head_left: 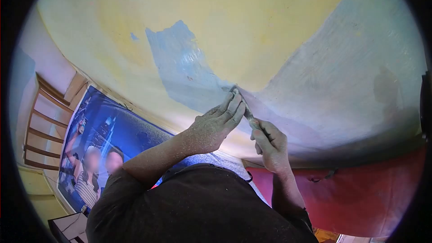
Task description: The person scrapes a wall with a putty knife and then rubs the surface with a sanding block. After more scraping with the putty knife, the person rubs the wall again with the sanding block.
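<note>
My right hand (271, 145) is closed round the handle of a narrow scraper (248, 114), tilted up and to the left. Dusty fingers of my left hand (215, 125) are pressed together over the scraper's blade end, gripping it near the wall. The blade tip meets the painted wall (252, 22) at the lower edge of the yellow paint; my fingers partly hide it. Left of the tip lies a bare blue-grey patch (173, 60) with a ragged edge. To the right spreads a larger grey-white area (342, 81) without yellow paint. Pale dust coats both hands.
A blue printed banner (130, 130) showing people hangs at the left. Beyond it is a brown slatted wooden rack (45, 128). Red sheeting (351, 193) covers the lower right. A dark-edged white object (69, 227) stands at the bottom left.
</note>
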`<control>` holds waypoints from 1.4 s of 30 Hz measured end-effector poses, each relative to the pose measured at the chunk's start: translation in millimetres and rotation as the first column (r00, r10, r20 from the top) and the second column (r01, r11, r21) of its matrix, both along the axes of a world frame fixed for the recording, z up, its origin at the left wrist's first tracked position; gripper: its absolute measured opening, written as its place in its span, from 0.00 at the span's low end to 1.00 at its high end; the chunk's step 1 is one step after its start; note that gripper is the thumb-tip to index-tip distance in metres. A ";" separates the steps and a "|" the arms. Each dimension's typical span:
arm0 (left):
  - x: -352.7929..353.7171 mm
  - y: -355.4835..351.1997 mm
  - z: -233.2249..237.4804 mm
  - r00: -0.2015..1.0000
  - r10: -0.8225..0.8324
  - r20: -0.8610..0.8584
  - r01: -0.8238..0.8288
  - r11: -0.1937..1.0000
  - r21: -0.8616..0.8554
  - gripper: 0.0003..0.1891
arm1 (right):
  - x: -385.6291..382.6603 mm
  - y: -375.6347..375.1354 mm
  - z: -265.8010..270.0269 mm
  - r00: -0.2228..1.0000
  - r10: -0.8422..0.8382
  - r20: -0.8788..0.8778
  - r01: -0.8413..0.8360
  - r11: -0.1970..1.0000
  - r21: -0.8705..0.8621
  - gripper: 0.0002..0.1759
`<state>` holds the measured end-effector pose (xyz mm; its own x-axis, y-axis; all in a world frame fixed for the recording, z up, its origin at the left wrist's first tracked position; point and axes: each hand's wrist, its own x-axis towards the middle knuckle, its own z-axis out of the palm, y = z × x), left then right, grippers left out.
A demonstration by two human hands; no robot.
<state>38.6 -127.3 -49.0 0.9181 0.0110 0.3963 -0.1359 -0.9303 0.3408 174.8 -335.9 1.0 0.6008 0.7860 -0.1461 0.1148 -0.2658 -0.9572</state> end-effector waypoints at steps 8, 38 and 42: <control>17.1 -11.4 -1.2 0.992 -0.115 0.061 0.111 0.992 0.061 0.44 | 21.7 -36.7 -1.5 0.994 0.072 -0.081 -0.060 0.988 0.141 0.27; 37.2 -47.3 -2.4 0.986 0.009 0.165 -0.014 0.999 0.030 0.48 | 35.2 -45.9 19.7 0.983 0.162 -0.091 -0.141 0.969 0.203 0.28; 31.1 -50.6 8.8 0.983 0.059 0.172 -0.058 0.998 -0.012 0.46 | 26.6 -39.2 36.8 0.983 0.144 -0.113 -0.127 0.981 0.147 0.27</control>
<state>69.7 -177.8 -40.2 0.8336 0.0659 0.5484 -0.1390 -0.9359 0.3238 201.4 -375.1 37.8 0.4714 0.8766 -0.0964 0.0201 -0.1199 -0.9926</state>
